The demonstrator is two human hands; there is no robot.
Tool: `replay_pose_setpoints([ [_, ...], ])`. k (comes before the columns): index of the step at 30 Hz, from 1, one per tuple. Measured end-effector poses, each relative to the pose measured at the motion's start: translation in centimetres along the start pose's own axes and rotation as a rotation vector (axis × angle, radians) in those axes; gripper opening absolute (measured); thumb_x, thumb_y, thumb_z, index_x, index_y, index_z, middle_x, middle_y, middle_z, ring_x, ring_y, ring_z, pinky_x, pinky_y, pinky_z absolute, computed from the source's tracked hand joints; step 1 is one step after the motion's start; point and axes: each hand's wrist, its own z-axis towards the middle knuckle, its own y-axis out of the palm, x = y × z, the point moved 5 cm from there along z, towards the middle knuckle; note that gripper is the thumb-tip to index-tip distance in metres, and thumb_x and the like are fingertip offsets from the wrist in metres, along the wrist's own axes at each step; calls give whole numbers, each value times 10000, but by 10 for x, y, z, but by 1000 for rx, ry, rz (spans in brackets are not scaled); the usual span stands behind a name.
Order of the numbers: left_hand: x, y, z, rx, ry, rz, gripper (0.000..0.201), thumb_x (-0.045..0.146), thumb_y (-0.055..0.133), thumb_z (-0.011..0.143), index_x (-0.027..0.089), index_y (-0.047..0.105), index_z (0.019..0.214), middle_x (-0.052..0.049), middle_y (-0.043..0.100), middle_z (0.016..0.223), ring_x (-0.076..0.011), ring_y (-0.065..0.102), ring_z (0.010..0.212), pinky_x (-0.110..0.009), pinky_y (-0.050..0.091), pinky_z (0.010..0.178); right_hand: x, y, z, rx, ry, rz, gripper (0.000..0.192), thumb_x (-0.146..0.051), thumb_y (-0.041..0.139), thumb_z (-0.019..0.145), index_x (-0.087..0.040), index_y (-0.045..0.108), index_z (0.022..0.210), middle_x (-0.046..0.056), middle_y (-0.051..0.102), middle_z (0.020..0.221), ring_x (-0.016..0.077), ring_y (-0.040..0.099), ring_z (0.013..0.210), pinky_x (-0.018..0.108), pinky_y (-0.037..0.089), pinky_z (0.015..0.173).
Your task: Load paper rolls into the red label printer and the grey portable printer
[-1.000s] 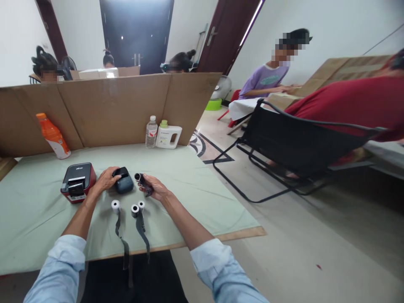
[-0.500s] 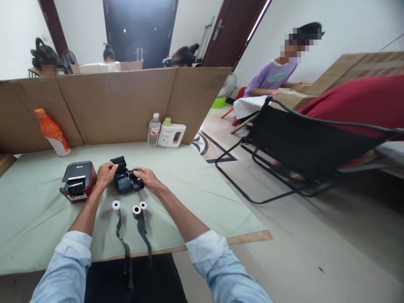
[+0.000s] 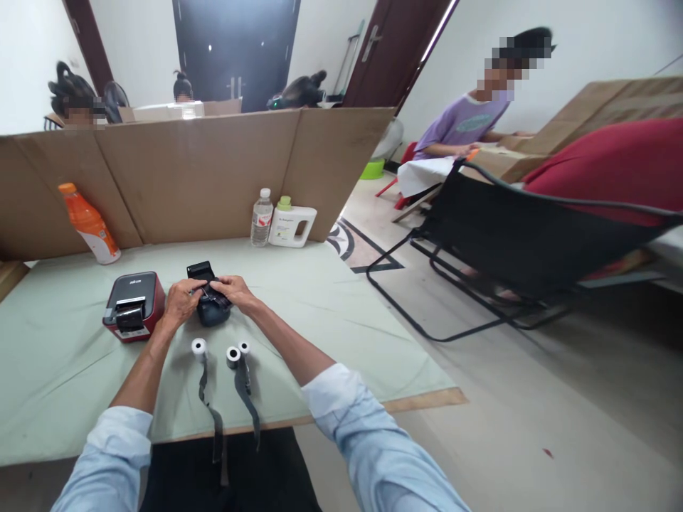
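A small black printer [image 3: 215, 315] with its lid [image 3: 200, 269] raised lies on the cloth-covered table in front of me. Over its opening, my right hand [image 3: 233, 291] pinches a dark paper roll, largely covered by the fingers. My left hand [image 3: 184, 300] is closed beside it, thumb and fingertips meeting my right fingers above the printer; what they pinch is too small to make out. Nearer to me stand a white-ended roll [image 3: 199, 347] and a pair of rolls [image 3: 233, 357], their dark strips trailing over the table's front edge.
A red and black label printer [image 3: 133, 302] stands left of my left hand. An orange bottle [image 3: 89, 224], a clear water bottle [image 3: 261, 219] and a white jug [image 3: 292, 224] line the cardboard partition [image 3: 208, 171]. To the right are a black folding chair [image 3: 512, 235] and a seated person in purple.
My right hand has moved left with the dark roll, over the printer's opening. My left hand has left the raised lid and come down and right to meet it.
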Motion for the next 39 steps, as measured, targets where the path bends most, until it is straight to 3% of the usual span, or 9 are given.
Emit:
replay_pose_setpoints([
  [6,-16,3,-2,44,-47,118,325,111,594,824,225,841,1002,-78,817,1040,-250,743,970,-387,582,945,1,-8,-5,124,-81,-189,357,-328,788,705,-140,776,1007,11,735,823,177,676,783,295,544,774],
  [13,-21,14,3,22,-64,45,371,84,557,811,214,841,1011,-73,810,1049,-220,749,958,-332,586,919,3,-13,-18,160,-127,-286,328,-286,742,705,-159,783,1004,5,734,858,152,655,739,279,559,743],
  [19,-30,18,12,-100,-169,21,385,71,566,788,201,840,1025,-73,818,1064,-232,754,987,-345,580,963,2,-13,-26,151,-148,-344,234,-281,720,722,-168,778,918,15,736,850,157,646,741,278,558,721],
  [23,-29,14,9,-154,-136,-27,430,76,561,788,202,821,1107,-73,805,1135,-235,738,1048,-368,564,1017,2,-13,-27,156,-151,-375,213,-280,709,730,-174,778,901,22,740,869,171,656,767,292,561,741],
  [29,-25,10,-8,-96,-28,-23,310,196,609,863,223,814,1095,-95,729,1211,-244,687,1136,-411,547,1062,5,-19,-31,192,-138,-462,247,-318,720,772,-193,804,968,41,764,926,211,691,873,330,565,836],
  [35,-28,14,-19,28,-160,48,280,232,625,886,209,810,1096,-125,617,1274,-269,669,1151,-438,551,1070,9,-17,-38,172,-144,-465,274,-377,714,833,-194,814,1010,58,785,995,226,705,939,341,559,897],
  [39,-32,16,-21,47,-265,65,313,274,630,896,199,798,1150,-151,594,1345,-292,672,1147,-469,538,1085,11,-14,-40,184,-145,-411,312,-432,715,852,-178,810,1007,78,781,1007,243,711,952,360,567,895],
])
